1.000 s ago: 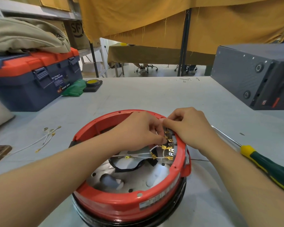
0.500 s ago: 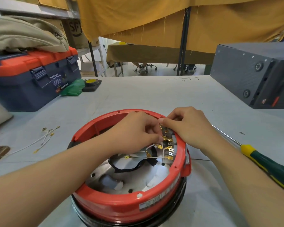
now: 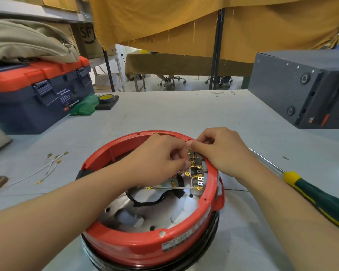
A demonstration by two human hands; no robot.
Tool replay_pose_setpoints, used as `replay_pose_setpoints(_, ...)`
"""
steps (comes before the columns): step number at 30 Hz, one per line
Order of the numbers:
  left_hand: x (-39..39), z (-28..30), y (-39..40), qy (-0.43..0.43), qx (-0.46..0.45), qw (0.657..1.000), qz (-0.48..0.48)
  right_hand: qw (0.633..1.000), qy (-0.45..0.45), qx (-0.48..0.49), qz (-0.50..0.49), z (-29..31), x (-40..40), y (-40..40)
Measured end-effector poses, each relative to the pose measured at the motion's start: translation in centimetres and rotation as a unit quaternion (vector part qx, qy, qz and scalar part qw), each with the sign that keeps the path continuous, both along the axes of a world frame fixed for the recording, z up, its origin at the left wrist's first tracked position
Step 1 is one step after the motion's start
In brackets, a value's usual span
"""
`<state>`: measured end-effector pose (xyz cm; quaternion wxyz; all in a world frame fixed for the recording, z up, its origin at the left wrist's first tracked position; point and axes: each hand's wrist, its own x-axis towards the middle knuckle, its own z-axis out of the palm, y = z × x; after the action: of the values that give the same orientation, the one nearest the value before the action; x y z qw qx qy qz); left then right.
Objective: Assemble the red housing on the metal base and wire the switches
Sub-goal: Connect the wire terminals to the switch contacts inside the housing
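Here both hands (image 3: pixel 160 157) (image 3: pixel 221 151) pinch brass terminals (image 3: pixel 194 165) above the grey table (image 3: pixel 164 114), mustard curtain (image 3: pixel 204 22) behind.

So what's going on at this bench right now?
A person is wiring the switches inside the red housing, which sits on the metal base. Both hands work at the brass terminals on the inner right wall: the left hand pinches a white wire, the right hand pinches at the top terminals. A screwdriver lies unused.

Two bare forearms, no sleeves in view, left hand (image 3: pixel 160 155), right hand (image 3: pixel 221 151), short plain fingernails, no rings
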<state>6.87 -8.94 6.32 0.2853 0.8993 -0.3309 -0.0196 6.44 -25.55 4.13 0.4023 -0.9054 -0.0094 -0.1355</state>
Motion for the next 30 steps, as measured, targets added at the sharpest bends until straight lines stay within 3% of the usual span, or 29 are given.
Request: replay_pose_setpoints(30, -0.3, -1.3, -0.6, -0.105, 0.007, 0.994, 0.001, 1.000, 0.003, -0.017, -0.009, 0.2, -0.3, 0.4)
